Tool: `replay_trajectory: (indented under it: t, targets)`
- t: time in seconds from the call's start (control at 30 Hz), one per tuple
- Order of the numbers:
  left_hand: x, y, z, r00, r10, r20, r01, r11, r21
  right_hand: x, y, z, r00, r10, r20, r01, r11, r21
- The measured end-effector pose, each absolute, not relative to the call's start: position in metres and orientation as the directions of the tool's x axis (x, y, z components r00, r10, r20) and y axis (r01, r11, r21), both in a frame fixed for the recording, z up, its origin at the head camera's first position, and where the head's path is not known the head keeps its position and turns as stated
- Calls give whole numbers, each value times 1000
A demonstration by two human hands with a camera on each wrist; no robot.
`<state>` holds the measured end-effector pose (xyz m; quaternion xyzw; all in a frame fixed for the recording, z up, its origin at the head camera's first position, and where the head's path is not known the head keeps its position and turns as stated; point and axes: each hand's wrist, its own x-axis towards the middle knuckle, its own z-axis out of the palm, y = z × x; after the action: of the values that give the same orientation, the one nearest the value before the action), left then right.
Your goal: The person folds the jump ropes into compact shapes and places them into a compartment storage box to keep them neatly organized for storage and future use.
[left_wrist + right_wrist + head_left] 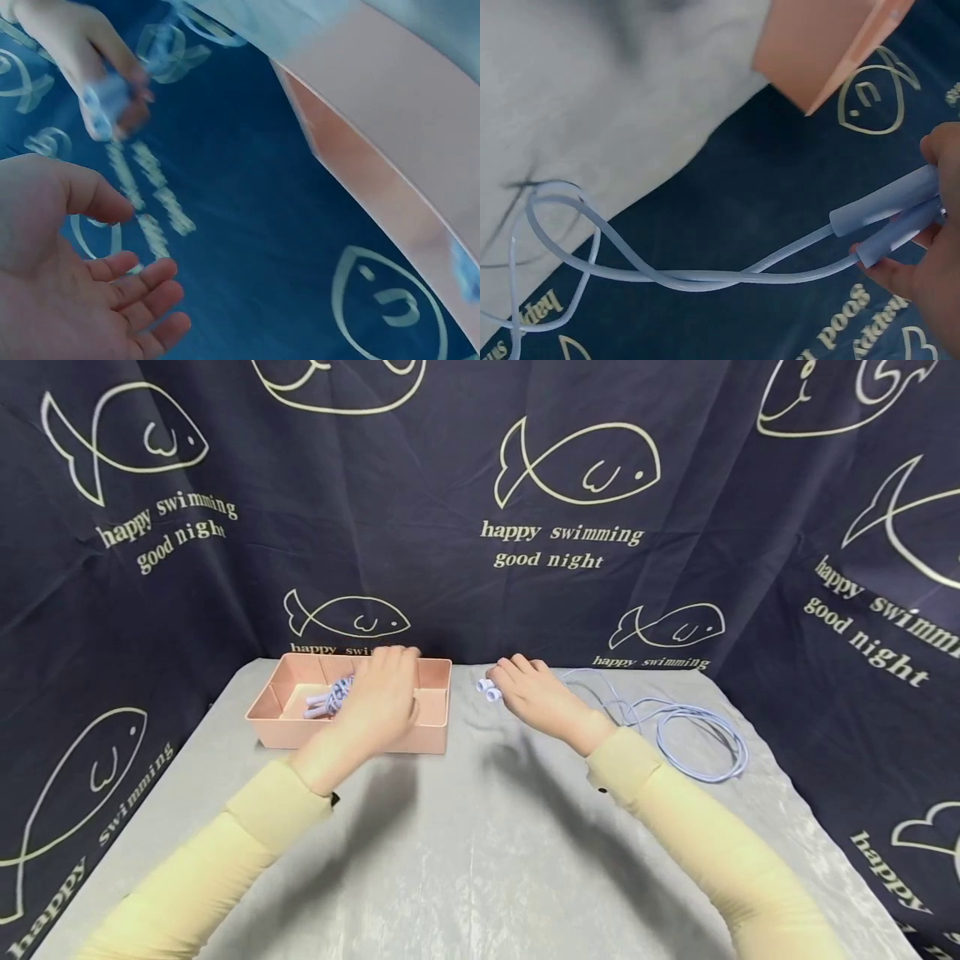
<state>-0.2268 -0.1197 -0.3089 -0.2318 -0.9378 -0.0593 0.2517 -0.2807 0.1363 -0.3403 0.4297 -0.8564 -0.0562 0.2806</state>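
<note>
My right hand (pixel 542 695) grips the two light blue handles (pixel 885 202) of a jump rope, side by side. From the handles the cord (pixel 697 279) runs down in a loop and ends in a loose coil (pixel 701 743) on the table at the right. My left hand (pixel 384 689) hovers over the pink box (pixel 348 735), holding nothing, its fingers loosely bent in the left wrist view. Inside the box lies a bundled blue jump rope (pixel 330 697), partly hidden behind that hand.
A grey cloth covers the table (pixel 465 843). Dark blue curtains (pixel 450 485) with fish drawings and lettering stand close behind and on both sides.
</note>
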Motion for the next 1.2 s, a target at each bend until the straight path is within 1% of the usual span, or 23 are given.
replay_trajectory:
  t: [0.07,0.13,0.33,0.5,0.67,0.77,0.87,0.97,1.07,1.2]
  targets:
    - [-218,-105,-310,-724,435,536,505,863,-18,-273,136,-336,-467,-772,431,-708,619,340]
    - [-211,-92,-313,-695,458,555,540,841,-17,-265,135,-333,-461,-777,428,-707,613,351]
    - [-202,-66,-332,-645,488,588,640,766,66,-242,133,-333,-455,-777,436,-711,611,347]
    - [-203,-54,-350,-574,488,658,712,695,106,-229,135,-337,-462,-762,454,-708,625,329]
    - [-202,-48,-357,-490,485,724,779,616,116,-223,137,-339,-499,-740,452,-723,643,254]
    - [-201,-45,-357,-446,492,747,810,577,103,-222,137,-340,-532,-714,454,-735,656,172]
    - [-201,-44,-356,-414,496,763,826,556,87,-221,137,-341,-561,-684,466,-746,662,73]
    - [-200,-45,-354,-404,503,764,837,540,87,-222,137,-343,-575,-663,480,-760,649,-14]
    - [-199,-49,-350,-409,510,757,846,523,104,-223,140,-344,-597,-642,481,-767,633,-106]
    - [-195,-59,-342,-430,501,751,853,498,156,-223,146,-345,-617,-617,489,-761,627,-169]
